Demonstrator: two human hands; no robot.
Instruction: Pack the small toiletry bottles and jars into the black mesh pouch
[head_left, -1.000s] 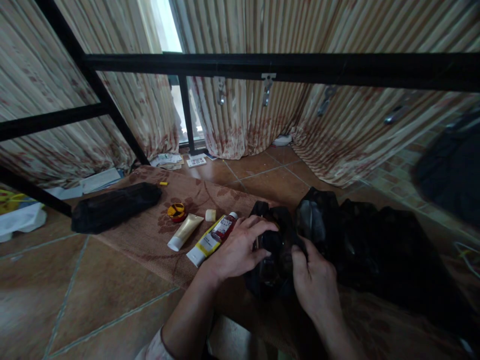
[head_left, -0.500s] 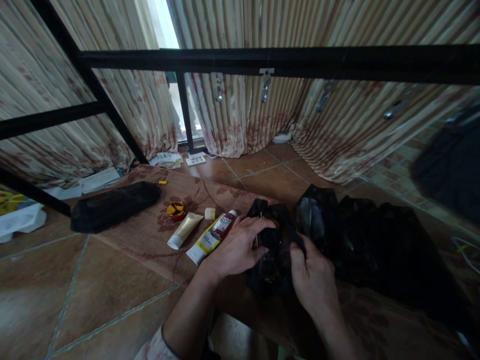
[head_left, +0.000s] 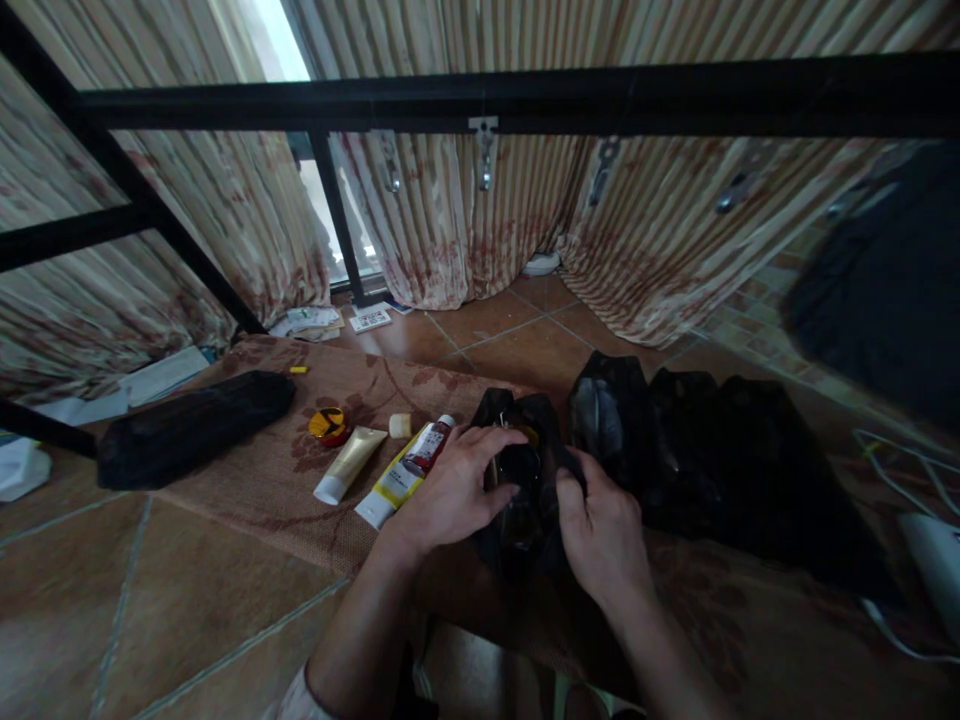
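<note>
A black fabric pouch stands on the brown cloth with its mouth spread apart. My left hand curls over the pouch's left rim, thumb and forefinger bent around the opening. On the opposite side my right hand pinches the right rim between thumb and fingers. Dark, shiny things show inside, too dim to name. Left of my left hand lie a yellow-and-white tube, a small bottle of dark red liquid, a gold tube with a white cap, a small cream-coloured block and a round red-and-gold tin.
A long black pouch lies at the cloth's left end, near a tiny yellow piece. Bulky black bags stand to the right. A black metal frame with hooks crosses before striped curtains. Papers lie on the tiled floor.
The view has shifted, so everything sits farther left in the picture. Both hands keep their places on the pouch, and its mouth shows a little more of the dark inside.
</note>
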